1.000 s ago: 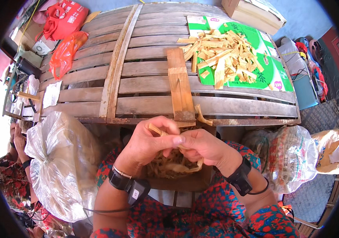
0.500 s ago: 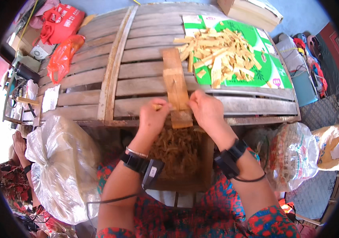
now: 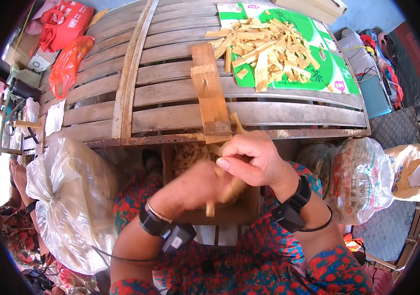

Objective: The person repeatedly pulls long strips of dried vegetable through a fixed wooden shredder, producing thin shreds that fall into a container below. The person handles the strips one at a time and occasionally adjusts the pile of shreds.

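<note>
Below blurred left hand (image 3: pixel 190 186), above box (image 3: pixel 237 215): end of pale yellow strip (image 3: pixel 210 209); cannot tell whether gripped. Right hand (image 3: pixel 256 160): thumb closed to forefinger, contents hidden. Probably light, dry, brittle; pinch mid-length. Beyond: printed characters on green-and-white cardboard sheet (image 3: pixel 335 66), under strip pile (image 3: pixel 274 51).

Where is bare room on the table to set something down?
Bare slats lie between the rusty metal strip and the wooden block, and between that strip and the red bags. Crowded: the green sheet, heaped with yellow pieces.
</note>
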The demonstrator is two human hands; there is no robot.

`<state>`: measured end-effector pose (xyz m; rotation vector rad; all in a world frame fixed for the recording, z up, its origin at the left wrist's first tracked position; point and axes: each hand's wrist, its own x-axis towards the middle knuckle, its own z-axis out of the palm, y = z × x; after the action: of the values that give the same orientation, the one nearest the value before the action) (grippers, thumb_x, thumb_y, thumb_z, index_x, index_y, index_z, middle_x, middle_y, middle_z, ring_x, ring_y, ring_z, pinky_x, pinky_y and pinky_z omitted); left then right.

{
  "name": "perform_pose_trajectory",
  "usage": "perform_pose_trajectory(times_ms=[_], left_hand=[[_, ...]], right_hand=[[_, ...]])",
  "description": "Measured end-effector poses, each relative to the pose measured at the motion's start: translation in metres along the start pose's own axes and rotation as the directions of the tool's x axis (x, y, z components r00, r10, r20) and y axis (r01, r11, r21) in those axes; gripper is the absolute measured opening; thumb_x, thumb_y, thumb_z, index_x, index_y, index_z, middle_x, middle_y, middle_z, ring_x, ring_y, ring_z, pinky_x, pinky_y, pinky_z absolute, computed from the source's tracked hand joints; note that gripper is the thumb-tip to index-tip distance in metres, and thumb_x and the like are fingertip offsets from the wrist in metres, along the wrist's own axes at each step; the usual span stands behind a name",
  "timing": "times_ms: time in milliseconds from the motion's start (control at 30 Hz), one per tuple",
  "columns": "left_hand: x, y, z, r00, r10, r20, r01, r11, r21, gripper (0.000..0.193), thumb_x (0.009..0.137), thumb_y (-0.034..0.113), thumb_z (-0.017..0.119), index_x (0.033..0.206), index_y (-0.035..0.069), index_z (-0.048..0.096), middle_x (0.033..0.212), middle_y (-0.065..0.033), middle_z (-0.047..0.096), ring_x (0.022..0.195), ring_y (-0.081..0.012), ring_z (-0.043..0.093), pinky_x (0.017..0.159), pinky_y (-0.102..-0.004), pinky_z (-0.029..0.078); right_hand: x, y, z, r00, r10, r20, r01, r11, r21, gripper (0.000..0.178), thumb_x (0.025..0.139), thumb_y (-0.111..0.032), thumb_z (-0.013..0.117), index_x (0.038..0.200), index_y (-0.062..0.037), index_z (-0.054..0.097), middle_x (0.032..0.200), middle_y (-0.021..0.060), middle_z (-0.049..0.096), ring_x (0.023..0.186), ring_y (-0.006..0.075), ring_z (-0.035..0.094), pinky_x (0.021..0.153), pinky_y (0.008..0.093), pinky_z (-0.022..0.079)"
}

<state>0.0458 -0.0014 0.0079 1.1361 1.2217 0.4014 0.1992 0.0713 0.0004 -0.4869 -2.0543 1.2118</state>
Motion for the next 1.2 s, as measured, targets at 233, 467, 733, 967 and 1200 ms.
perform_pose_trajectory(times_ms=[233, 467, 733, 967, 1200], left_hand=[[-0.019, 0.003, -0.022, 0.768, 0.583, -0.265, -0.583, 0.808, 0.089, 0.02, 0.085, 0.019, 0.07, 0.102, 0.008, 0.071, 0.073, -0.0033, 0.062, 0.063, -0.0145, 0.058, 0.054, -0.0252, 0.044], [-0.003, -0.017, -0.023, 0.308, 0.931, -0.193, -0.499, 0.331, 0.801, 0.021, 0.067, 0.01, 0.074, 0.088, 0.007, 0.071, 0.075, -0.0057, 0.057, 0.064, -0.0262, 0.054, 0.067, -0.0361, 0.048], [-0.002, -0.025, -0.027, 0.592, 0.678, -0.437, -0.419, 0.721, 0.552, 0.019, 0.076, 0.0, 0.065, 0.094, 0.004, 0.071, 0.112, -0.012, 0.065, 0.1, -0.0305, 0.062, 0.09, -0.0366, 0.047], [-0.002, -0.027, -0.027, 0.55, 0.737, -0.392, -0.588, 0.676, 0.445, 0.011, 0.075, -0.006, 0.062, 0.086, -0.003, 0.065, 0.108, -0.0133, 0.065, 0.107, -0.0287, 0.061, 0.094, -0.0385, 0.046], [-0.02, -0.018, -0.043, 0.616, 0.449, -0.648, -0.707, 0.677, -0.203, 0.013, 0.084, 0.006, 0.067, 0.094, -0.001, 0.067, 0.101, -0.0099, 0.065, 0.088, -0.0186, 0.064, 0.078, -0.029, 0.051]], right_hand=[[-0.003, 0.0, 0.012, 0.787, 0.578, 0.218, -0.61, 0.671, 0.421, 0.027, 0.094, -0.021, 0.059, 0.073, -0.0045, 0.061, 0.064, -0.004, 0.051, 0.056, 0.0039, 0.044, 0.047, 0.0228, 0.036], [-0.004, 0.003, 0.027, 0.512, 0.635, 0.578, -0.756, 0.015, 0.654, 0.009, 0.089, -0.015, 0.063, 0.093, -0.0066, 0.064, 0.079, -0.0015, 0.061, 0.062, 0.0061, 0.055, 0.052, 0.0182, 0.042], [-0.008, 0.001, 0.021, 0.892, 0.451, -0.023, -0.44, 0.879, 0.184, 0.023, 0.093, -0.025, 0.062, 0.094, -0.0018, 0.066, 0.075, 0.0077, 0.065, 0.068, 0.0136, 0.063, 0.06, 0.0288, 0.049], [-0.007, 0.005, 0.025, 0.877, 0.477, 0.05, -0.479, 0.877, 0.034, 0.04, 0.096, -0.037, 0.052, 0.078, -0.0021, 0.06, 0.054, 0.0062, 0.045, 0.048, 0.0135, 0.045, 0.048, 0.0316, 0.038], [-0.005, -0.004, 0.002, 0.635, 0.531, 0.561, -0.74, 0.21, 0.639, 0.049, 0.099, -0.044, 0.045, 0.075, -0.003, 0.059, 0.051, -0.0081, 0.032, 0.044, 0.0031, 0.024, 0.043, 0.0222, 0.017]])
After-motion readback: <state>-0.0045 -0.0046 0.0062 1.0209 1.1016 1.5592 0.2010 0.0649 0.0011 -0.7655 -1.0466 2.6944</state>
